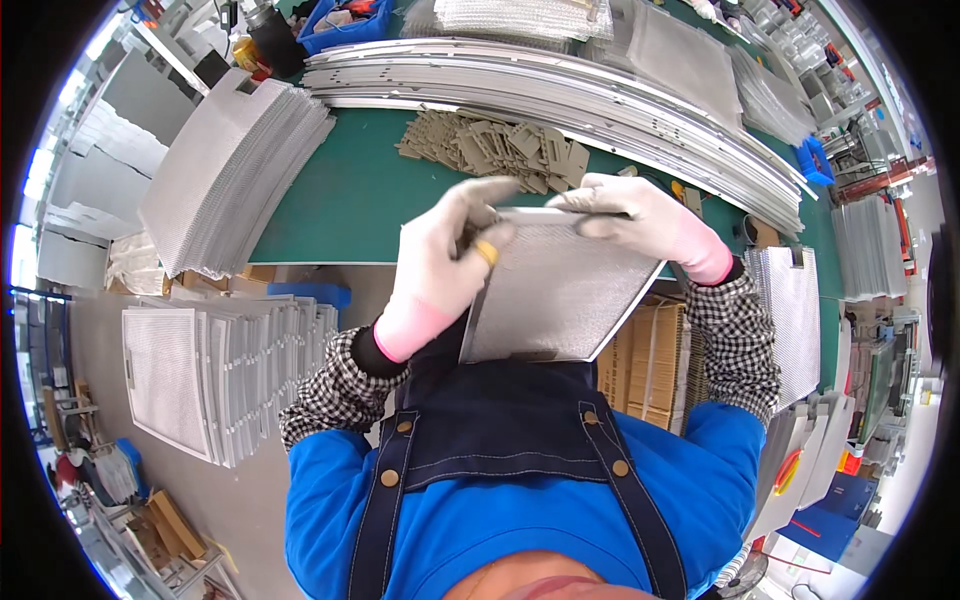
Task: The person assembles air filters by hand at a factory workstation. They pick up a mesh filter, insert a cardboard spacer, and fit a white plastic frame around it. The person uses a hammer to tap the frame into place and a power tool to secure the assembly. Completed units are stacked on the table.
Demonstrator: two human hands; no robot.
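Note:
A silvery framed mesh panel (565, 290) tilts in front of my apron, its lower edge close to my body. My right hand (640, 218), in a white glove with a pink cuff, is closed on the panel's top edge near the right corner. At the upper left corner is my left hand (440, 260), gloved the same way, its fingers curled around the edge and somewhat blurred. A yellow band circles its thumb. Just beyond both hands lies a pile of small grey-beige flat pieces (490, 150) on the green table (345, 190).
Long metal strips (540, 85) lie across the table behind the pile. Mesh panels (225, 170) are stacked at the table's left. Framed panels (165, 375) stand in a row on the floor at left. Cardboard (645, 360) sits below the table, near my right forearm.

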